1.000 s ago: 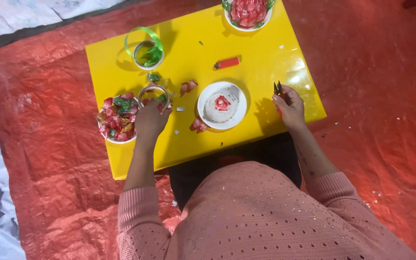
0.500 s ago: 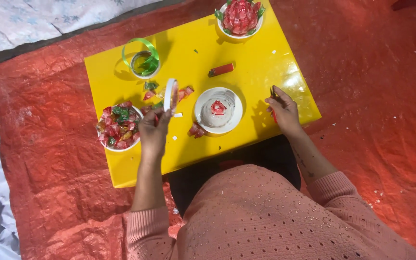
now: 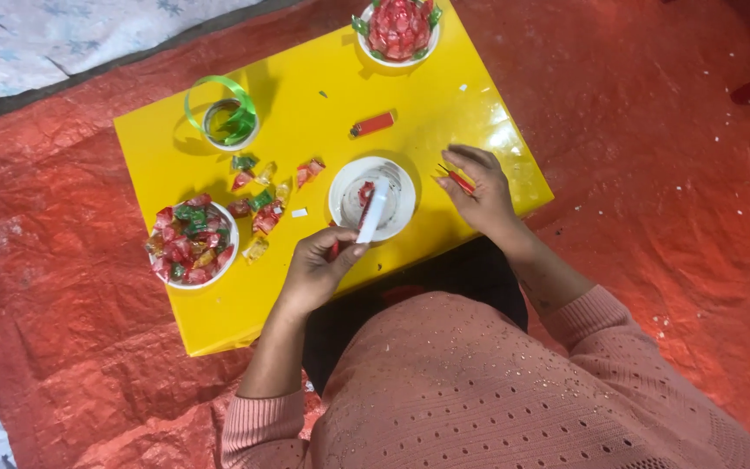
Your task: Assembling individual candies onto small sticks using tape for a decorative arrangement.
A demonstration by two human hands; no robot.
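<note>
My left hand (image 3: 316,269) grips a white tube-like stick (image 3: 373,213) and holds it tilted over the near edge of a small white plate (image 3: 397,217) at the middle of the yellow table (image 3: 305,152). A red wrapped piece (image 3: 365,192) lies on that plate. My right hand (image 3: 477,187) rests on the table just right of the plate, pinching a thin red tool (image 3: 457,179) between its fingers.
A white bowl of red and green wrapped candies (image 3: 191,241) stands at the near left, with loose candies (image 3: 262,201) beside it. A green ribbon roll (image 3: 226,115) sits far left, a red lighter (image 3: 372,124) mid-table, a red candy flower in a bowl (image 3: 398,26) at the far edge. Red tarp (image 3: 653,156) surrounds the table.
My left hand left the candy bowl, picked up the white stick and carried it right to the plate. My right hand stayed by the plate's right side.
</note>
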